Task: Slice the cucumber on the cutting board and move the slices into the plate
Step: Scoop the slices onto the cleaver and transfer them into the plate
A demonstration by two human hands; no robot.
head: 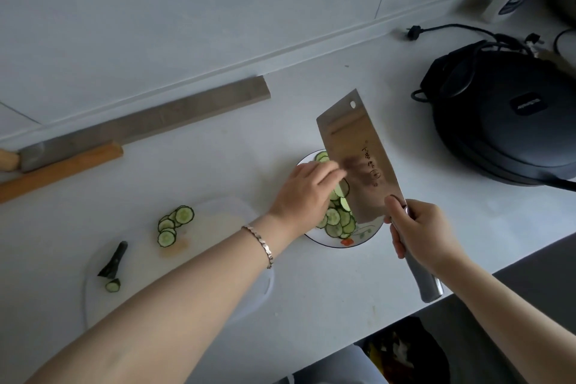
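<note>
White kitchen counter [311, 296] against a pale tiled wall, and the plate [361, 244] sits roughly mid-counter, so I'll place everything from there.

Right over the plate is the cleaver [358, 159], blade tilted up with its broad face toward the camera and its lower edge down among the food. The right hand [420, 234], just right of the plate, has its fingers wrapped tight round the metal handle, thumb up near the heel of the blade. The left hand [302, 193] reaches in over the plate's left rim with fingers stretched out flat against the blade face. They're a bit blurred, but they aren't curled round anything. There's a bracelet [258, 243] on that wrist.

A heap of cucumber slices [338, 221] lies in the plate, right under the blade. Left of the plate is the translucent white cutting board [218, 215], partly under the left forearm, with a small cluster of slices [173, 224] on it. Further left on the board are the dark cucumber end [113, 262] and one little stub [112, 285] just beside it.

Behind the plate to the left, along the wall, lie a long knife [149, 121] and a wooden stick [59, 168] side by side. Well to the right of the plate sits a round black appliance [511, 121] with its cord bunched on top.
</note>
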